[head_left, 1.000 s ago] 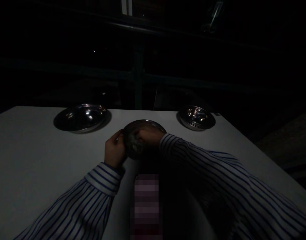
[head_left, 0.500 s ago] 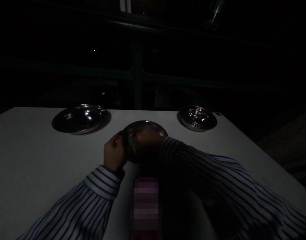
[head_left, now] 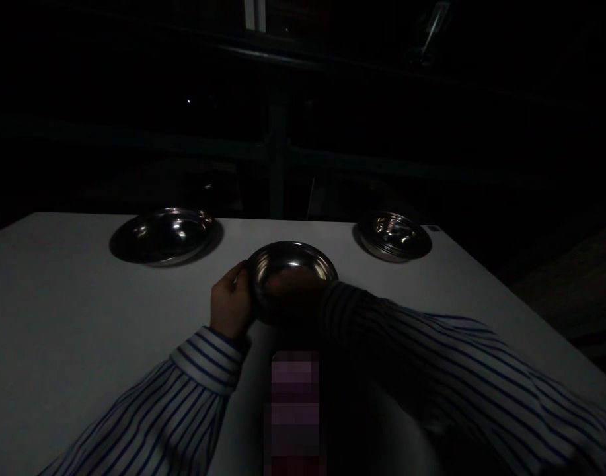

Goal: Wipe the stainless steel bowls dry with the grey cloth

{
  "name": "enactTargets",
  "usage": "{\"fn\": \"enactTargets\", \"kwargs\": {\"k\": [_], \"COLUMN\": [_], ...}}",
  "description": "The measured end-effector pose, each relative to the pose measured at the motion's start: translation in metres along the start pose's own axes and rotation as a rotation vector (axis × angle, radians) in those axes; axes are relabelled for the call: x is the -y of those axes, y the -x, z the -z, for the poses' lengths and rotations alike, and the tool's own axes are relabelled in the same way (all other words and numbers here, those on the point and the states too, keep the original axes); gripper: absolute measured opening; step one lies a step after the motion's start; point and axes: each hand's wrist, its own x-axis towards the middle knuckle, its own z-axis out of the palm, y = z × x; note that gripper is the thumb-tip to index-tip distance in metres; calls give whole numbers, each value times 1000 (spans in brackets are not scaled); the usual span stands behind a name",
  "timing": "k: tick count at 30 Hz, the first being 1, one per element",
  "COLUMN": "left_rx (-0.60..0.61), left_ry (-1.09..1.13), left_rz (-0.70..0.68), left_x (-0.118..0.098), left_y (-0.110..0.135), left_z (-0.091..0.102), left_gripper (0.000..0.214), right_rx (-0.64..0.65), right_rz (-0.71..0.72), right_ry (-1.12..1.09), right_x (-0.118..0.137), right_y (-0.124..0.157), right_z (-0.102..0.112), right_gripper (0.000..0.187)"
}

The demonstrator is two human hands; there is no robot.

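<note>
In dim light a shiny metal bowl (head_left: 303, 259) sits tilted toward me on the white table (head_left: 75, 311). My left hand (head_left: 230, 305) grips the bowl's left rim, fingers curled around it. My right hand (head_left: 293, 285) is inside the bowl near its front, dark and hard to make out; earlier frames showed a pale wad under it. Both arms wear blue-striped white sleeves.
A wide metal bowl (head_left: 164, 235) lies at the back left of the table. A stack of smaller metal bowls (head_left: 392, 235) stands at the back right. Beyond the table's far edge everything is dark, with a faint rail and post.
My right hand has slid lower and closer to me inside the bowl, and the pale wad has gone out of sight. More of the bowl's shiny inside shows. The left hand keeps its hold.
</note>
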Motion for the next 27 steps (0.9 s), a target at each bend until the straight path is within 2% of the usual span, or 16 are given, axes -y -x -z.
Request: {"fn": "enactTargets", "kwargs": {"k": [3, 5, 9, 11, 18, 20, 23, 27], "left_rx": [27, 27, 11, 17, 53, 53, 62, 52], "left_ry": [27, 46, 53, 56, 58, 56, 66, 82], "left_rz": [16, 34, 17, -1, 37, 37, 44, 89], "left_x": [0, 0, 0, 1, 2, 2, -1, -3], "left_y": [0, 0, 1, 0, -2, -2, -2, -3], "left_z": [0, 0, -1, 0, 0, 0, 0, 1], "left_gripper": [38, 39, 37, 36, 39, 39, 37, 39], "right_rx": [15, 19, 60, 69, 44, 42, 50, 75], "right_rz": [-116, -145, -19, -2, -184, -205, -182, -78], "right_ry": [-1, -2, -24, -30, 8, 23, 32, 3], "right_x": [-12, -13, 2, 5, -34, -37, -28, -12], "right_y": [-6, -10, -6, -4, -4, -2, -6, -15], "right_z": [5, 6, 3, 2, 7, 6, 5, 6], "right_gripper": [27, 27, 26, 25, 26, 26, 26, 25]}}
